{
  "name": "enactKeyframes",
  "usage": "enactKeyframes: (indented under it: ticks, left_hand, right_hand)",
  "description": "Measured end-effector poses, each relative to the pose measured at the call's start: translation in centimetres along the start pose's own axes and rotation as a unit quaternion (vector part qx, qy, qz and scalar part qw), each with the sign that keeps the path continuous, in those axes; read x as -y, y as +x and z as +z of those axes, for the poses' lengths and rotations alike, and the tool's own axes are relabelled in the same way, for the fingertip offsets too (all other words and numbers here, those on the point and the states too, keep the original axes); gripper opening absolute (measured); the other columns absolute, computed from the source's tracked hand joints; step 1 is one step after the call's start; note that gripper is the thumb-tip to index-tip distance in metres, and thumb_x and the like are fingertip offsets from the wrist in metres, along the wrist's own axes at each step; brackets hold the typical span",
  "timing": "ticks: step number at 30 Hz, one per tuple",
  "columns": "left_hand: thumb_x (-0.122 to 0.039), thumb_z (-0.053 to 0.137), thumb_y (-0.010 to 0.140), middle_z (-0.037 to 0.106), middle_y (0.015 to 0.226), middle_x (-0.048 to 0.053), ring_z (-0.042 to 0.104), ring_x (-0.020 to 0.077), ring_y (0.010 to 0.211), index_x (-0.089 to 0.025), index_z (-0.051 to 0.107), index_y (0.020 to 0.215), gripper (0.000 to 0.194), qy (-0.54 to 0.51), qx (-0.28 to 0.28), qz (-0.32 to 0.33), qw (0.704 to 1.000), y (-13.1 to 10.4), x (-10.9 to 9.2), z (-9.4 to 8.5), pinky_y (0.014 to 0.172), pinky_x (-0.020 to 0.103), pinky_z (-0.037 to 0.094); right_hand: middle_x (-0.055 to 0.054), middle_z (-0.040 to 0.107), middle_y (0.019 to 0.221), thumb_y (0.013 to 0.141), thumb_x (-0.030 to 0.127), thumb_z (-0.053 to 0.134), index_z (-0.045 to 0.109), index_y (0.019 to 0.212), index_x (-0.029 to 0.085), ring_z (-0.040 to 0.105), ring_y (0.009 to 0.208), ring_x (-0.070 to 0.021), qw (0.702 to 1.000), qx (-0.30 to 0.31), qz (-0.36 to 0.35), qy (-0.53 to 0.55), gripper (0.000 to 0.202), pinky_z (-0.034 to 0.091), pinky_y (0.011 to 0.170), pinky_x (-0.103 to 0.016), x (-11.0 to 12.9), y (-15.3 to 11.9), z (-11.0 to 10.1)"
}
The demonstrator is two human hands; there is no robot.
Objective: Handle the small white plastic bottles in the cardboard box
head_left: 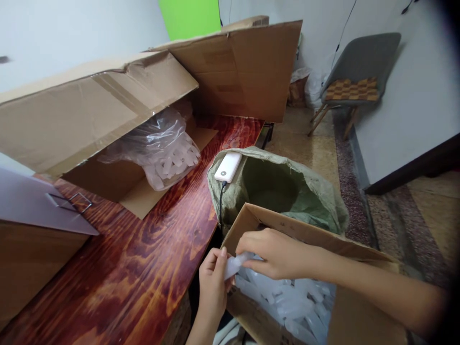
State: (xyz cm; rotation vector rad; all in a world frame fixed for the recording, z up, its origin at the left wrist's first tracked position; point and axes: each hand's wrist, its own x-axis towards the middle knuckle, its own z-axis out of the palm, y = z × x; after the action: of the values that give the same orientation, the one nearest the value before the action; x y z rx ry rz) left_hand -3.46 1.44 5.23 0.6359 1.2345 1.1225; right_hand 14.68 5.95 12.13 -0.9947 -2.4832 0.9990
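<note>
Translucent whitish piece (233, 266), pinched in the left hand (214, 274) and right hand (270, 253); power bank (228, 166) near the surface's (143, 258) right edge.

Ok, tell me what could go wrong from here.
The white power bank rests on the soft rim of the green sack, so a tug on its black cable might pull it off. The translucent piece between the left hand and right hand could slip and get lost among the similar pieces below.
</note>
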Motion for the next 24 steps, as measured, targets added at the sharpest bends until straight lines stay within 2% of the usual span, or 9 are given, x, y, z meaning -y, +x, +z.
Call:
enactKeyframes:
  ticks: [3,8,11,14,15,18,20,22,24]
  left_hand:
    - [-0.056,0.074,0.069,0.050,0.047,-0.008,0.040,0.0032,0.033,-0.017,0.052,0.067,0.045,0.002,0.012,-0.008,1.000,0.2,-0.2,0.2,0.032,0.012,0.031]
    - [-0.055,0.072,0.073,0.050,0.044,-0.008,0.037,0.0031,0.028,-0.017,0.052,0.071,0.042,0.010,0.039,-0.033,0.999,0.4,-0.6,0.3,0.028,0.011,0.025]
    - [-0.055,0.071,0.074,0.050,0.045,-0.008,0.039,0.0031,0.029,-0.017,0.052,0.071,0.042,0.017,0.040,-0.033,0.999,0.4,-0.5,0.2,0.028,0.010,0.027]
    - [-0.055,0.072,0.072,0.051,0.047,-0.008,0.041,0.0033,0.030,-0.017,0.052,0.071,0.043,0.021,0.035,-0.030,0.999,0.2,-0.4,0.2,0.028,0.011,0.031]
    - [-0.055,0.073,0.071,0.050,0.048,-0.008,0.041,0.0033,0.030,-0.017,0.052,0.070,0.044,0.021,0.032,-0.029,0.999,0.2,-0.3,0.2,0.028,0.011,0.032]
    - [-0.056,0.073,0.071,0.049,0.050,-0.009,0.037,0.0020,0.030,-0.018,0.052,0.071,0.044,0.018,0.020,-0.025,0.999,0.0,-0.4,0.1,0.027,0.011,0.032]
    - [-0.056,0.073,0.071,0.048,0.051,-0.009,0.036,0.0014,0.030,-0.018,0.050,0.071,0.045,0.017,0.015,-0.023,0.999,-0.2,-0.6,0.1,0.026,0.011,0.031]
    - [-0.056,0.073,0.070,0.049,0.052,-0.009,0.036,0.0016,0.030,-0.018,0.050,0.072,0.045,0.019,0.014,-0.025,0.999,-0.3,-0.7,0.1,0.026,0.010,0.029]
    - [-0.057,0.071,0.072,0.048,0.052,-0.009,0.036,0.0015,0.030,-0.018,0.051,0.075,0.044,0.023,0.016,-0.029,0.999,-0.4,-0.9,0.3,0.026,0.010,0.028]
  right_hand:
    - [-0.003,0.066,0.098,0.087,0.024,0.056,0.060,0.103,0.019,0.063,0.088,-0.0192,0.999,0.020,-0.025,-0.029,0.016,0.039,0.070,-0.028,-0.1,-0.1,-0.1]
    - [-0.004,0.067,0.096,0.090,0.028,0.055,0.060,0.100,0.018,0.064,0.086,-0.0215,0.993,0.051,-0.034,-0.099,0.015,0.037,0.066,-0.029,0.1,0.1,0.2]
    - [-0.006,0.069,0.090,0.093,0.040,0.050,0.061,0.096,0.017,0.065,0.080,-0.0229,0.990,0.039,0.018,-0.131,0.026,0.034,0.060,-0.029,0.2,0.3,0.6]
    - [-0.008,0.069,0.073,0.097,0.055,0.032,0.063,0.080,0.016,0.064,0.065,-0.0228,0.985,0.035,0.090,-0.146,0.053,0.028,0.054,-0.029,0.1,0.4,0.6]
    - [-0.008,0.069,0.072,0.097,0.058,0.028,0.063,0.082,0.016,0.064,0.065,-0.0227,0.985,0.032,0.093,-0.145,0.058,0.027,0.054,-0.029,0.1,0.3,0.6]
    - [-0.006,0.068,0.081,0.090,0.070,0.032,0.059,0.117,0.019,0.062,0.068,-0.0208,0.990,0.001,-0.017,-0.141,0.064,0.029,0.055,-0.029,-0.4,-0.3,0.4]
    - [-0.004,0.065,0.079,0.087,0.073,0.034,0.055,0.127,0.025,0.059,0.061,-0.0177,0.981,0.001,-0.112,-0.159,0.065,0.026,0.052,-0.029,-1.1,-0.7,0.4]
    - [-0.004,0.063,0.071,0.088,0.072,0.032,0.066,0.108,0.023,0.055,0.055,-0.0167,0.973,0.034,-0.114,-0.199,0.062,0.022,0.049,-0.029,-1.8,-0.9,0.5]
    - [-0.006,0.063,0.068,0.089,0.071,0.033,0.068,0.090,0.017,0.057,0.056,-0.0178,0.972,0.053,-0.058,-0.221,0.063,0.023,0.050,-0.029,-2.3,-1.1,0.4]
